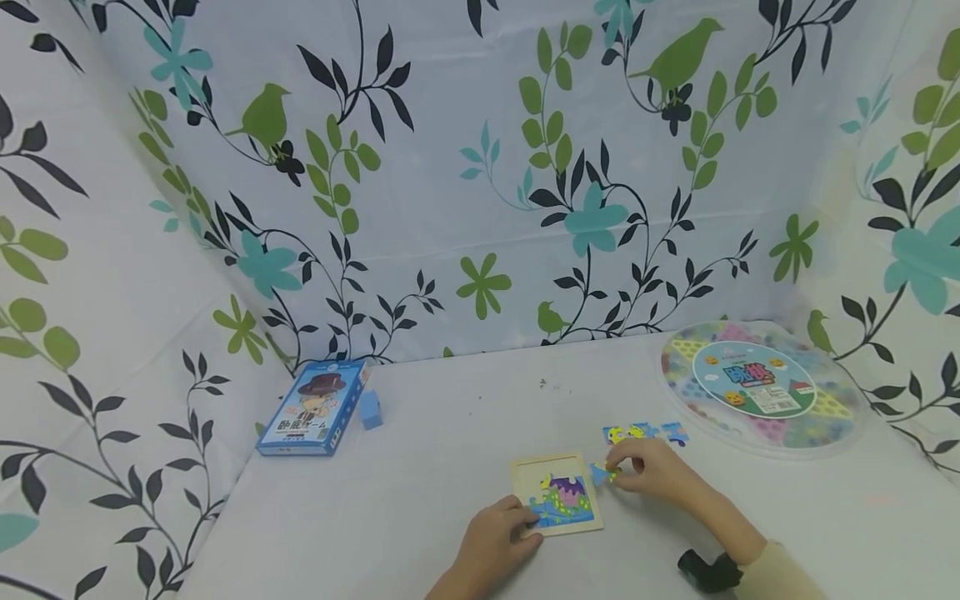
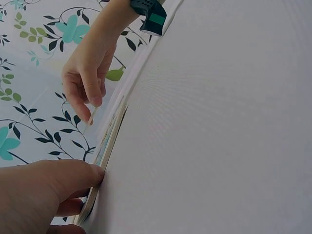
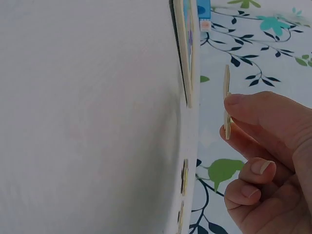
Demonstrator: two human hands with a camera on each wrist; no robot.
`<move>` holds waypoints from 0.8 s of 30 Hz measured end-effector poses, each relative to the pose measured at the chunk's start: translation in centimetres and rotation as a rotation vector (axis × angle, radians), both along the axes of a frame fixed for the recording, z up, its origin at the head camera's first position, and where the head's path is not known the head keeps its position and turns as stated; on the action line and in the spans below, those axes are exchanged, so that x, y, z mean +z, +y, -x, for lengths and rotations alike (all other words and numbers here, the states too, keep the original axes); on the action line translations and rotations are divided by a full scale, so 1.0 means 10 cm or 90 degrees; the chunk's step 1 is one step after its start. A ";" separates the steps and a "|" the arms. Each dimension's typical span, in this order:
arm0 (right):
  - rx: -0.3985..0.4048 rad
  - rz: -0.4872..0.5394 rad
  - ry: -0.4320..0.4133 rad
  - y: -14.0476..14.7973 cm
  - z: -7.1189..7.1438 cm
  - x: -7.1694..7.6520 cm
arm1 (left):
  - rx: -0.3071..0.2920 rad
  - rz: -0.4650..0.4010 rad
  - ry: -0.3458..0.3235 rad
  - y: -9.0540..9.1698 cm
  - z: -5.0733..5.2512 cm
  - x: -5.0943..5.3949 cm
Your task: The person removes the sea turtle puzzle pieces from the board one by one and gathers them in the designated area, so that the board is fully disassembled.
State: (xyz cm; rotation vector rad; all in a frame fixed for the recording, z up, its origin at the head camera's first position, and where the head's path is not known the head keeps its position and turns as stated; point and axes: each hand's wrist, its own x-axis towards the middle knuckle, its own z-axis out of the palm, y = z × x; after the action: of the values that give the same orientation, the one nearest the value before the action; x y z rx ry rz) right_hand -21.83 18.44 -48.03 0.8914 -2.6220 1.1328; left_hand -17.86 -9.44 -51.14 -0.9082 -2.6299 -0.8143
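- Grips a square wooden tray puzzle point(image 1: 532, 480) at its near left corner with the left hand point(image 1: 497, 540), clamped with the thumb against the near edge.
- Bears, inside a pale wooden rim, a cartoon creature point(image 1: 567, 493) in purple, pink and green over blue; shows bare wood along the top and left.
- Lies flat on the white table point(image 1: 420, 500).
- Pinches a light-blue and yellow jigsaw piece point(image 1: 598, 473) between thumb and fingertip of the right hand point(image 1: 654, 472), raised off the table just beside the tray's right rim.
- Looks thin, flat and pale edge-on in the right wrist view.
- Lies just beyond the right hand, as loose jigsaw pieces point(image 1: 630, 433) in yellow, blue and purple.
- Sits farther right as a round, clear-edged package point(image 1: 757, 379) with a blue label.
- Stands well apart at left as a blue box point(image 1: 311, 412), near a small blue block point(image 1: 371, 410).
- Hangs behind as a leaf-and-bird patterned cloth point(image 1: 427, 183).
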 end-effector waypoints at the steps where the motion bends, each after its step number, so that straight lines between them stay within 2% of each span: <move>1: -0.005 -0.001 -0.004 0.03 0.00 0.00 | 0.001 -0.001 -0.001 0.00 0.00 0.00; 11: -0.060 -0.022 -0.045 0.23 0.03 -0.05 | 0.005 -0.009 -0.022 0.00 0.00 -0.01; 24: -0.080 -0.007 -0.052 0.32 0.06 -0.21 | 0.005 -0.005 -0.023 0.00 0.00 -0.01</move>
State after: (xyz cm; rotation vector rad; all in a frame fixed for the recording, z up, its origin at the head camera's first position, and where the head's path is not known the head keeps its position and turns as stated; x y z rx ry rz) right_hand -22.44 21.63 -50.12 0.6849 -2.7087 1.1471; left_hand -17.86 -9.42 -51.21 -0.8879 -2.6573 -0.8472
